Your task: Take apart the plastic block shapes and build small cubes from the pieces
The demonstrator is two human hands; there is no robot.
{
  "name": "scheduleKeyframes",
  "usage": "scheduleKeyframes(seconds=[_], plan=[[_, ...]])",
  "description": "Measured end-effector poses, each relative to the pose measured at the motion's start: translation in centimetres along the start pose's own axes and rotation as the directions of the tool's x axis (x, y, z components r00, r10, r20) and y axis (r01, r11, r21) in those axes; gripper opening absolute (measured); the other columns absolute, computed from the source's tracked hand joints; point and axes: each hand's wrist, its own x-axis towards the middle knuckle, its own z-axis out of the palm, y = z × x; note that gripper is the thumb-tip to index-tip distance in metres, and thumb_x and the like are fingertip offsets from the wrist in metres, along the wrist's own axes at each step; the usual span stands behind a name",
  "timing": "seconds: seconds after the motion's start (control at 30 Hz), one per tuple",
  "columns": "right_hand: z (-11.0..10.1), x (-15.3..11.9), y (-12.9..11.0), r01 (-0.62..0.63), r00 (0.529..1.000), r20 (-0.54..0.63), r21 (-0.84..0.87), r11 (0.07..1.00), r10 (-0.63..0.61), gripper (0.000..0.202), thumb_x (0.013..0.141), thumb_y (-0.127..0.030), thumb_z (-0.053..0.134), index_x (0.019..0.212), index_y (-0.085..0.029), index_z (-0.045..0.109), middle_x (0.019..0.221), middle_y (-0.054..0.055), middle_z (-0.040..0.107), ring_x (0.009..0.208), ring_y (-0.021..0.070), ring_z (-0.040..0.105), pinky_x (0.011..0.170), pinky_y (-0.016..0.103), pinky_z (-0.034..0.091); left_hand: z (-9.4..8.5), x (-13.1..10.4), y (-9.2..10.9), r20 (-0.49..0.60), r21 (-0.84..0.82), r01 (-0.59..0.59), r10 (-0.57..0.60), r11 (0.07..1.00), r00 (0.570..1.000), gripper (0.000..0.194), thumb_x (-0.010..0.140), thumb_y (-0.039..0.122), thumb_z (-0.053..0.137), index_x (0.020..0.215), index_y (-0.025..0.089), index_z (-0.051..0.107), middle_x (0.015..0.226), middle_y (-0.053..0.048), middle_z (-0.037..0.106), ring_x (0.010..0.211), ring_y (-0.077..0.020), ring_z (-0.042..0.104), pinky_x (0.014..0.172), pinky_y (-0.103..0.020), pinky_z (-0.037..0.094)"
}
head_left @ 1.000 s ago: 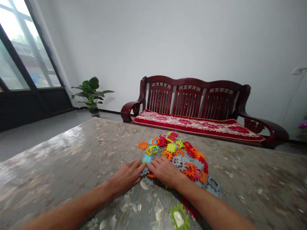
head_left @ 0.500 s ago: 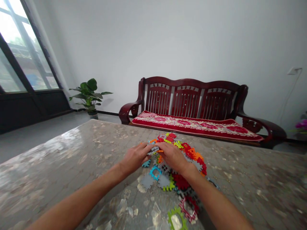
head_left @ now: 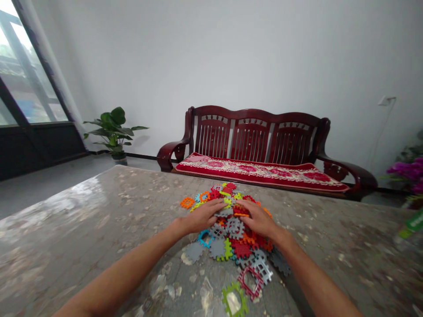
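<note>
Colourful flat plastic interlocking puzzle tiles with notched edges lie in a heap [head_left: 242, 249] on the table. My left hand [head_left: 205, 215] reaches over the heap from the left, its thumb and fingers around a grey tile [head_left: 226, 212]. From the right, my right hand [head_left: 258, 216] curls over the heap, thumb and fingertips at an orange tile [head_left: 241, 215] seen nearly edge-on. A gap separates the two hands. Grey lattice tiles [head_left: 234, 226] lie just below them. Nearer to me are a dark red frame tile [head_left: 250, 282] and a lime-green frame tile [head_left: 235, 299].
The table [head_left: 139, 198] has a patterned grey cover. Behind it stands a dark red wooden bench [head_left: 251, 136] with a red floral cushion [head_left: 257, 169]. A potted plant [head_left: 115, 130] is at left; purple flowers [head_left: 408, 169] and a green-labelled bottle [head_left: 411, 226] are at right.
My hands were together over the heap, on a grey and an orange tile; now they are apart, the right one farther right. The view has turned slightly to the right.
</note>
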Motion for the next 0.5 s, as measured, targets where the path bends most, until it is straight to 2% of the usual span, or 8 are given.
scheduleKeyframes(seconds=[0.13,0.23,0.3,0.4,0.5], plan=[[-0.4,-1.4,0.2,-0.124,0.989,-0.072,0.049,0.991,0.127,0.059,0.070,-0.010,0.054,0.128,-0.021,0.062,0.131,0.007,0.064,0.123,0.0240,0.057,0.111,0.045,0.039,-0.4,-1.2,0.7,0.051,0.082,-0.041,0.037,0.996,0.998,0.059,0.096,0.040,0.046,0.152,0.029,0.034,0.155,-0.005,0.042,0.145,-0.0265,0.029,0.120,-0.048,0.023],[-0.8,-2.6,-0.2,-0.168,0.973,-0.152,0.037,0.985,0.172,0.053,0.073,-0.014,0.053,0.125,-0.021,0.063,0.128,0.007,0.065,0.121,0.0238,0.058,0.111,0.045,0.039,0.2,-2.4,2.6,0.007,0.149,-0.059,0.059,0.987,0.998,0.069,0.092,0.059,0.045,0.153,0.030,0.030,0.160,-0.008,0.032,0.148,-0.0330,0.022,0.120,-0.056,0.015],[-1.0,-3.7,-0.2,-0.193,0.961,-0.200,0.009,0.981,0.191,0.050,0.075,-0.018,0.054,0.125,-0.022,0.063,0.130,0.007,0.064,0.123,0.0241,0.056,0.112,0.045,0.038,1.0,-3.4,4.4,0.019,0.185,-0.131,0.130,0.974,0.991,0.082,0.086,0.069,0.049,0.155,0.032,0.026,0.163,-0.010,0.024,0.148,-0.0380,0.019,0.118,-0.062,0.010],[-1.1,-5.5,0.6,-0.231,0.942,-0.256,-0.021,0.973,0.218,0.048,0.080,-0.027,0.056,0.127,-0.021,0.061,0.132,0.008,0.062,0.124,0.0245,0.054,0.111,0.044,0.037,2.2,-4.9,6.9,0.113,0.194,-0.306,0.289,0.932,0.951,0.094,0.076,0.077,0.054,0.154,0.035,0.025,0.164,-0.011,0.020,0.147,-0.0425,0.018,0.116,-0.065,0.009],[-1.0,-7.1,1.6,-0.268,0.929,-0.283,-0.064,0.961,0.241,0.049,0.083,-0.039,0.057,0.129,-0.021,0.060,0.136,0.010,0.059,0.128,0.0261,0.051,0.112,0.046,0.036,3.1,-5.6,8.7,0.182,0.189,-0.445,0.414,0.875,0.892,0.090,0.076,0.077,0.054,0.152,0.035,0.031,0.163,-0.011,0.023,0.146,-0.0403,0.025,0.117,-0.061,0.014]])
